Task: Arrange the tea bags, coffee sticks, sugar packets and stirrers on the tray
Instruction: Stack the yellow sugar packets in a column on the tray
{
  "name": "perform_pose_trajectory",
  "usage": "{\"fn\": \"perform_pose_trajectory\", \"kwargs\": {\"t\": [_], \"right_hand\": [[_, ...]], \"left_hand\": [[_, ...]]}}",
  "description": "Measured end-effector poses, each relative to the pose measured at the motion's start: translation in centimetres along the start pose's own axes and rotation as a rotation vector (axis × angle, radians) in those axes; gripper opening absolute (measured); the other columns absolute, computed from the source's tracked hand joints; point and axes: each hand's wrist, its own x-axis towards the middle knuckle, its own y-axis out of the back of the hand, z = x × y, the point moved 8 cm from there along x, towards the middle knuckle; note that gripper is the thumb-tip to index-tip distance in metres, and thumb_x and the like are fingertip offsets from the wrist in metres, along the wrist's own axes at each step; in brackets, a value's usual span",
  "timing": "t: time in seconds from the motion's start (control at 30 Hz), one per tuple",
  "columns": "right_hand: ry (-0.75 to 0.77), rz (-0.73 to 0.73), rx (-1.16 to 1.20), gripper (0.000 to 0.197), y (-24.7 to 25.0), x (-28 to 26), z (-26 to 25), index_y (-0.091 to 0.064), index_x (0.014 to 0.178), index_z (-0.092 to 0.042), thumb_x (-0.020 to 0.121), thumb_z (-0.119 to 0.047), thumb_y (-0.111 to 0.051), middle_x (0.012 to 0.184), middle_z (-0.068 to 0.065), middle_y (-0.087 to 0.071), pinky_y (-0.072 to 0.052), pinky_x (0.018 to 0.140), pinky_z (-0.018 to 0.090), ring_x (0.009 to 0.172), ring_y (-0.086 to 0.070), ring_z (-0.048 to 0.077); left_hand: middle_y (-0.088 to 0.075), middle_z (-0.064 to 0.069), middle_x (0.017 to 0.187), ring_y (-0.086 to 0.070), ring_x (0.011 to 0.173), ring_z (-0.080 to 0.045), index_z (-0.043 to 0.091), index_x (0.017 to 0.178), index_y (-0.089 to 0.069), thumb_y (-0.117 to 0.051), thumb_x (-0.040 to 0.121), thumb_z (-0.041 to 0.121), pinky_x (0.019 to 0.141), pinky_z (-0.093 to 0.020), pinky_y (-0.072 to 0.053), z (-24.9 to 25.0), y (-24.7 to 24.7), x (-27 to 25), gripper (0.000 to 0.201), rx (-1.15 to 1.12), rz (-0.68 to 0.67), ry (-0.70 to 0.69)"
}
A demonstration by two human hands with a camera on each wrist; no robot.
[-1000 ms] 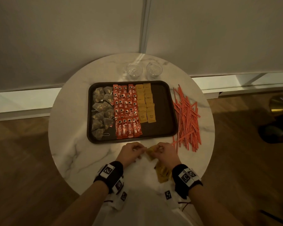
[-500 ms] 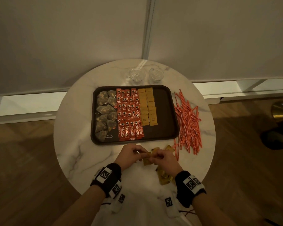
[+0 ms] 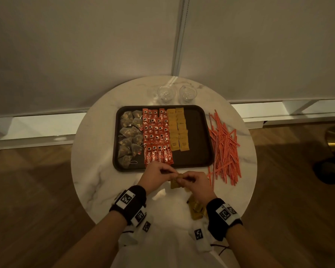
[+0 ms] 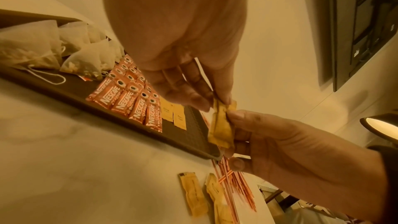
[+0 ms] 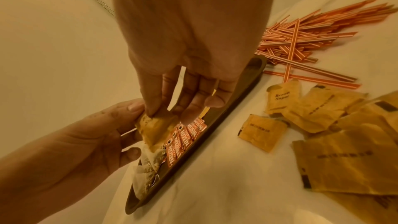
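A dark tray (image 3: 197,136) on the round marble table holds tea bags (image 3: 130,136) at its left, red coffee sticks (image 3: 157,138) in the middle and brown sugar packets (image 3: 177,130) beside them. Its right part is bare. Red striped stirrers (image 3: 224,147) lie in a heap on the table right of the tray. At the tray's near edge my left hand (image 3: 168,172) and right hand (image 3: 184,177) both pinch one brown sugar packet (image 4: 221,125), held above the table. Several loose sugar packets (image 5: 323,125) lie near my right wrist.
Two empty glass cups (image 3: 165,93) stand behind the tray near the wall. A small white scrap (image 3: 159,194) lies on the table between my wrists. The table's edge (image 3: 75,171) drops to a wooden floor on both sides.
Both hands have moved a little forward to the tray's near edge, still pinching the sugar packet between them. The head view has shifted slightly.
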Motion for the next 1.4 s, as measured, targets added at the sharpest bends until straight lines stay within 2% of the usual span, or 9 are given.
{"fn": "perform_pose_trajectory", "kwargs": {"t": [0.13,0.33,0.47,0.7,0.8,1.03,1.17,1.3,1.4], "right_hand": [[-0.015,0.015,-0.012,0.007,-0.1,0.0,0.4,-0.075,0.092,-0.013,0.085,-0.01,-0.074,0.08,-0.001,-0.074,-0.048,0.064,0.013,0.068,-0.065,0.001],[-0.064,0.068,-0.107,0.008,0.4,0.3,2.1,-0.077,0.091,-0.016,0.083,-0.013,-0.076,0.084,-0.002,-0.074,-0.054,0.071,0.019,0.074,-0.068,0.006],[-0.132,0.16,-0.111,0.008,2.0,1.0,3.6,-0.074,0.084,-0.021,0.083,-0.013,-0.077,0.089,0.002,-0.073,-0.057,0.078,0.027,0.086,-0.068,0.019],[-0.168,0.194,-0.183,0.006,3.8,3.7,3.6,-0.073,0.087,-0.022,0.084,-0.017,-0.076,0.089,-0.002,-0.072,-0.05,0.067,0.017,0.084,-0.068,0.013],[-0.162,0.221,-0.238,0.008,4.1,5.6,3.2,-0.074,0.093,-0.016,0.086,-0.019,-0.075,0.089,-0.001,-0.071,-0.046,0.067,0.017,0.085,-0.066,0.013],[-0.133,0.275,-0.314,0.013,3.9,9.8,2.3,-0.074,0.097,-0.012,0.085,-0.018,-0.075,0.093,0.0,-0.07,-0.047,0.072,0.015,0.086,-0.063,0.01],[-0.125,0.25,-0.366,0.015,3.2,12.1,1.8,-0.075,0.097,-0.009,0.084,-0.017,-0.076,0.095,0.001,-0.07,-0.053,0.084,0.025,0.09,-0.064,0.012],[-0.093,0.209,-0.403,0.008,2.6,13.8,0.9,-0.072,0.092,-0.011,0.085,-0.014,-0.075,0.09,-0.004,-0.066,-0.047,0.073,0.013,0.084,-0.06,0.006],[-0.093,0.208,-0.464,0.009,2.5,14.8,0.9,-0.073,0.091,-0.013,0.084,-0.017,-0.076,0.09,-0.002,-0.068,-0.054,0.081,0.025,0.086,-0.063,0.011]], "left_hand": [[-0.074,0.006,0.085,-0.067,0.08,-0.003,0.026,0.084,-0.075,-0.076,0.082,0.008,0.074,-0.013,-0.051,-0.4,0.5,0.2,0.018,-0.009,0.074,0.0],[-0.072,0.002,0.083,-0.063,0.065,0.001,0.01,0.092,-0.075,-0.074,0.086,0.01,0.058,-0.011,-0.048,-1.8,0.5,-0.2,0.007,-0.094,0.144,0.069],[-0.075,-0.01,0.082,-0.065,0.061,-0.011,0.003,0.091,-0.073,-0.067,0.093,0.026,0.048,-0.013,-0.044,-6.1,0.3,-0.4,0.024,-0.049,0.069,0.352],[-0.073,-0.009,0.066,-0.07,0.056,-0.019,0.001,0.075,-0.074,-0.059,0.09,0.06,0.05,-0.024,-0.05,-12.0,-0.1,-1.9,0.062,0.129,-0.208,0.739],[-0.07,-0.009,0.056,-0.066,0.046,-0.018,0.001,0.065,-0.071,-0.053,0.09,0.065,0.049,-0.024,-0.052,-12.0,0.1,-1.8,0.071,0.104,-0.119,0.766],[-0.067,-0.003,0.051,-0.061,0.04,-0.014,0.004,0.066,-0.069,-0.052,0.091,0.065,0.043,-0.02,-0.046,-12.5,0.4,-1.6,0.068,0.122,-0.049,0.774],[-0.071,-0.005,0.057,-0.064,0.046,-0.015,0.007,0.063,-0.072,-0.048,0.087,0.073,0.053,-0.023,-0.05,-13.3,0.2,-1.3,0.074,0.194,-0.106,0.784],[-0.071,-0.003,0.057,-0.066,0.049,-0.015,0.008,0.065,-0.074,-0.047,0.085,0.076,0.059,-0.025,-0.055,-13.9,0.1,-1.2,0.077,0.219,-0.115,0.787],[-0.071,-0.003,0.057,-0.067,0.051,-0.016,0.007,0.066,-0.074,-0.046,0.085,0.077,0.065,-0.028,-0.06,-14.0,0.1,-1.1,0.078,0.248,-0.12,0.775]]}}
